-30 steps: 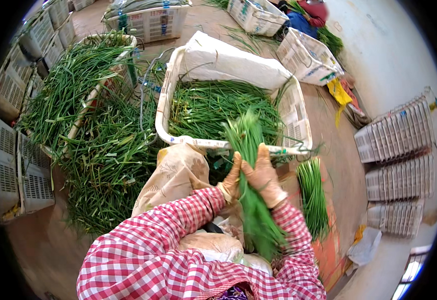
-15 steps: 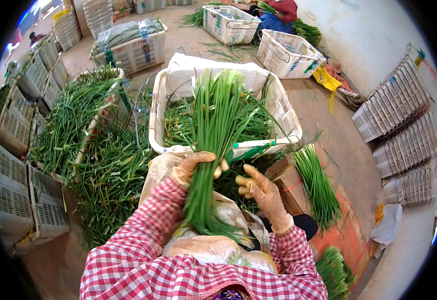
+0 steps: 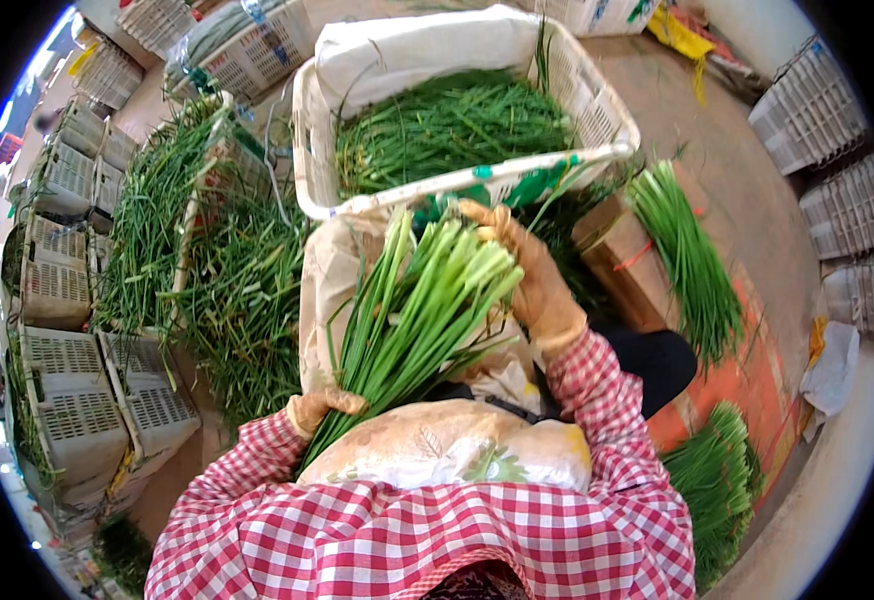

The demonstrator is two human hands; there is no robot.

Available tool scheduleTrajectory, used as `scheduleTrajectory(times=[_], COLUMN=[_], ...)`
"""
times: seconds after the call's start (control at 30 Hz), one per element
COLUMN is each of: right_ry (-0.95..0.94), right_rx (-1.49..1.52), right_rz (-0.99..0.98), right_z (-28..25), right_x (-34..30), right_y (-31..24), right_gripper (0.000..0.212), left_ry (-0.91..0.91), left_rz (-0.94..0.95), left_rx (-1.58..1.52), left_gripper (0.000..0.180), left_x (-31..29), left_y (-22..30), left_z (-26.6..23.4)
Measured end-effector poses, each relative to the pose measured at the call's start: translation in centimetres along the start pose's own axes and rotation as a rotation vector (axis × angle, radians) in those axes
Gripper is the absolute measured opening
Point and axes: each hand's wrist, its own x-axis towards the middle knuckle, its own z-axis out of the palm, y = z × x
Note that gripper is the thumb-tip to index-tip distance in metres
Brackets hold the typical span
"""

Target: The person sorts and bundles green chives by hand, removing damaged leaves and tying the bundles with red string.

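Observation:
A loose bunch of garlic chives [image 3: 422, 300] lies slanted across my lap, its pale cut ends up and its green leaves down to the left. My left hand [image 3: 325, 407], in a tan glove, is closed round the leafy lower part. At the pale ends my right hand [image 3: 537, 285], gloved too, has its fingers bent and pressed together; whatever they pinch is too small to make out. Beneath the bunch is a stained pale apron [image 3: 437, 445]. Just ahead stands a white crate [image 3: 312, 170], with many loose green chives [image 3: 457, 125] inside.
To the right, a tied bunch of chives [image 3: 687, 265] rests on a cardboard box [image 3: 622, 265], with another chive pile [image 3: 712, 490] nearer me. Left lie a heap of loose leaves [image 3: 242, 320] and several white crates [image 3: 77, 400]. Nested crates [image 3: 812, 120] line the right wall.
The bunch has come down from upright over the crate to a slant across my lap. My left hand has slid down to its leaves; my right hand has moved up to the pale ends.

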Motion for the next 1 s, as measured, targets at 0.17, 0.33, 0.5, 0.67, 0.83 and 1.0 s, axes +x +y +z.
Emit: scheduleTrajectory(times=[0.17,0.33,0.5,0.67,0.83,1.0], right_ry=[0.297,0.722,0.624,0.061,-0.113,0.294], right_rx=[-0.054,-0.930,-1.958,-0.947,-1.140,-1.082], right_rz=[-0.204,-0.415,0.109,-0.286,-0.147,-0.183], right_z=[-3.9,-12.2,-10.9,0.2,-2.0,-4.3], right_x=[3.7,3.2,-0.8,-4.3,-4.4,-4.4], right_y=[-0.7,-8.5,-5.7,-2.9,0.2,-2.9], right_gripper=[0.042,0.049,0.081,0.056,0.025,0.019], left_ry=[0.089,0.236,0.101,0.124,0.158,0.097], left_rz=[0.122,0.102,0.134,0.265,0.313,0.338], left_rx=[-0.284,-0.520,-0.407,-0.133,-0.091,-0.178], left_gripper=[0.014,0.020,0.041,0.051,0.058,0.051], left_x=[1.5,0.2,0.9,1.9,2.6,2.6], left_y=[-0.9,0.0,0.8,3.8,4.0,0.1], left_z=[2.6,3.2,3.0,5.2,6.9,4.3])
